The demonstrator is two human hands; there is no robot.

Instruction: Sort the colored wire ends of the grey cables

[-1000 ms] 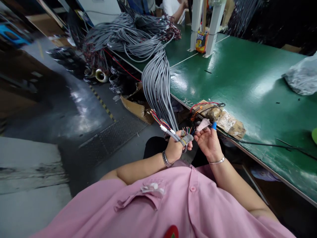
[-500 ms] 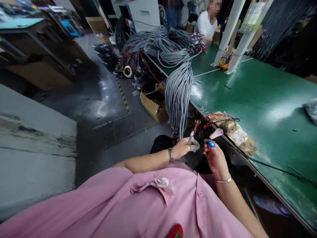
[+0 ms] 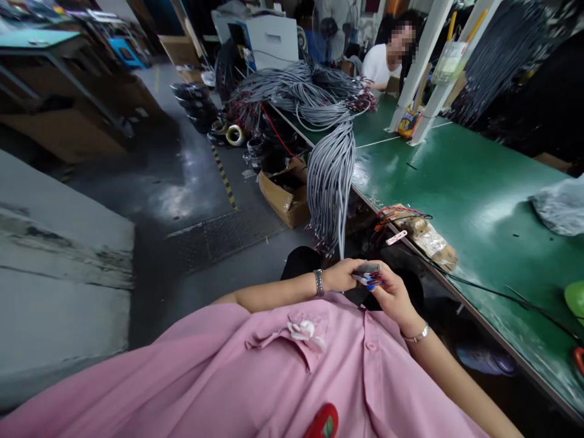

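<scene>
Close in front of my pink shirt, both hands meet at the end of a grey cable [image 3: 342, 240]. My left hand [image 3: 341, 275] is closed around the cable near its stripped end. The fingers of my right hand [image 3: 393, 292] are closed on the red inner wires [image 3: 375, 278] there, with a blue covering on one digit. Grey finger covers hide part of the grip. From the table edge a thick bundle of grey cables [image 3: 331, 182] hangs down just beyond my left hand.
A green table [image 3: 479, 176] runs along the right, with a taped block [image 3: 426, 237] and thin wires at its edge. A cardboard box [image 3: 285, 198] stands on the floor beneath the bundle. A co-worker in white [image 3: 381, 64] sits at the far side.
My right hand has moved left and met my left hand at the cable end. The red wires, spread upward before, are now between the fingers of both hands.
</scene>
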